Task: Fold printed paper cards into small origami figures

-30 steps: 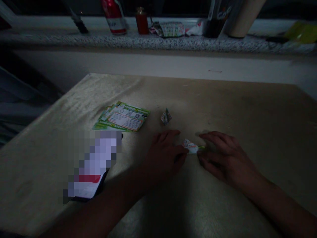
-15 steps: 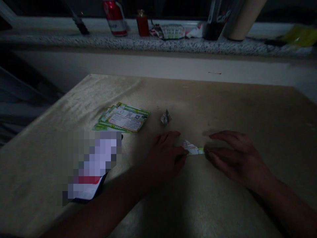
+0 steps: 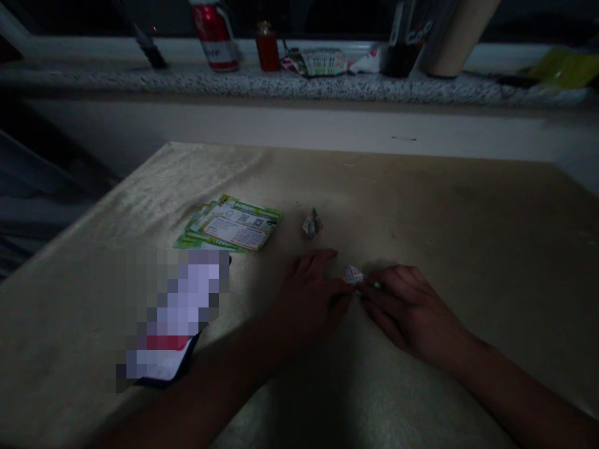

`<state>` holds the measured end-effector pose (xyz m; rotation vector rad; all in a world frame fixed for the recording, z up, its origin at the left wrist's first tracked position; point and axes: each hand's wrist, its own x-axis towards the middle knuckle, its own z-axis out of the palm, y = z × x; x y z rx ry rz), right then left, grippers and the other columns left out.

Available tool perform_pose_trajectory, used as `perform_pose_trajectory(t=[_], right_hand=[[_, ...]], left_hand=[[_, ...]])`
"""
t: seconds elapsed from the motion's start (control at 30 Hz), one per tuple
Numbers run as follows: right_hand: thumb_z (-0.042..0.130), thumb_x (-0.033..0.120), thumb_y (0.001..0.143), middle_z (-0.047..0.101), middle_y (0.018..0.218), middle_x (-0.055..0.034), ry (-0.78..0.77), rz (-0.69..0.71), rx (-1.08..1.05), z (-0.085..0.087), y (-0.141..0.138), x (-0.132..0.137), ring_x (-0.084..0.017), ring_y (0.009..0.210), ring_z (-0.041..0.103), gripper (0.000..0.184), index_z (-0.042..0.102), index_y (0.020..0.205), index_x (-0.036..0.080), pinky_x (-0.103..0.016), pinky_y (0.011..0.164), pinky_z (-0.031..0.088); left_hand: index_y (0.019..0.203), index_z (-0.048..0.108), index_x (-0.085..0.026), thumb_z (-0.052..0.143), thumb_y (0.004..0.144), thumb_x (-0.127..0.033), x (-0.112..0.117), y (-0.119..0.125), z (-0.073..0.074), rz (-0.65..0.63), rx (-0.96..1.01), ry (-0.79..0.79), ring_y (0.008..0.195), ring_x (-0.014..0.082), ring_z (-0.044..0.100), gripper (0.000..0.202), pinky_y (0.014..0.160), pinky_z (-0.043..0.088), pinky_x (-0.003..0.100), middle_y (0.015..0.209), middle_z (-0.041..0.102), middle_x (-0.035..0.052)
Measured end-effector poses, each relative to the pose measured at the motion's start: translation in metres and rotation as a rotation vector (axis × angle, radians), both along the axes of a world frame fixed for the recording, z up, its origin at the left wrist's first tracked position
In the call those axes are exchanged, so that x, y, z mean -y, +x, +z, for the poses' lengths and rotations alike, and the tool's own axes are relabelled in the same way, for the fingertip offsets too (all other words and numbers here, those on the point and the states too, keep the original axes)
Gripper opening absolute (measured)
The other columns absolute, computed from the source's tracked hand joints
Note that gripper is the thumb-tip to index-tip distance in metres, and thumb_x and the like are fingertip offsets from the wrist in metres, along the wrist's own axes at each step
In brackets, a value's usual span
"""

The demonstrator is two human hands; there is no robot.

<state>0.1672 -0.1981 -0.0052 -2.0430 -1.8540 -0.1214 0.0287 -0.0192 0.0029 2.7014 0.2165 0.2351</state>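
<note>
A small folded paper (image 3: 354, 274), white with red print and a pointed top, lies on the table between my hands. My left hand (image 3: 312, 296) rests at its left end, thumb and forefinger pressed to the lower edge and the other fingers bent on the tabletop. From the other side my right hand (image 3: 412, 305) has its fingertips together on the paper's right part and covers most of it. Beyond my left hand stands a small folded paper figure (image 3: 312, 224), apart from both hands.
A fanned stack of green-and-white flyers (image 3: 238, 224) lies left of the figure. Nearer me is a phone (image 3: 168, 362) with a blurred screen, beside my left forearm. On the granite sill (image 3: 281, 84) stand a red can (image 3: 216, 37), a small red bottle (image 3: 267, 50) and a dark cola bottle (image 3: 405, 47).
My right hand has moved left, and its fingers have closed onto the folded paper's right part, hiding the green end. My left hand has stayed nearly in place.
</note>
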Motion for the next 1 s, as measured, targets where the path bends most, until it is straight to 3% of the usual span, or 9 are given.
perform_pose_trajectory(t=[0.2,0.47,0.8,1.0], right_hand=[[0.055,0.024,0.099,0.069,0.107,-0.0099,-0.003,-0.032,0.010,0.001,-0.003,0.000,-0.027,0.095,0.058,0.031,0.068,0.127,0.020,-0.043,0.083,0.045],[0.054,0.023,0.099,0.068,0.111,-0.0117,-0.024,-0.037,-0.010,0.001,-0.004,0.001,-0.028,0.099,0.057,0.033,0.066,0.129,0.016,-0.044,0.086,0.045],[0.054,0.024,0.099,0.068,0.111,-0.0103,-0.055,-0.062,0.002,0.002,-0.007,0.000,-0.027,0.099,0.057,0.033,0.066,0.130,0.019,-0.043,0.087,0.042],[0.055,0.024,0.098,0.067,0.113,-0.0095,-0.076,-0.085,-0.015,0.004,-0.009,-0.002,-0.027,0.098,0.056,0.037,0.062,0.135,0.021,-0.044,0.087,0.039]], left_hand=[[0.109,0.076,-0.034,0.062,0.092,-0.031,-0.001,-0.001,-0.002,-0.011,0.030,0.007,0.132,0.0307,0.047,0.022,0.106,0.034,0.054,0.142,0.051,0.0096],[0.109,0.077,-0.036,0.061,0.093,-0.033,-0.002,-0.001,-0.001,-0.008,0.021,0.013,0.134,0.0316,0.044,0.022,0.106,0.032,0.054,0.144,0.048,0.0104],[0.105,0.078,-0.036,0.063,0.091,-0.033,-0.001,0.000,0.000,-0.001,0.035,0.008,0.132,0.0315,0.045,0.020,0.106,0.032,0.054,0.143,0.051,0.0106],[0.096,0.079,-0.032,0.067,0.087,-0.035,0.009,0.008,-0.004,0.076,0.123,0.031,0.139,0.0320,0.038,0.015,0.112,0.024,0.055,0.144,0.053,0.0063]])
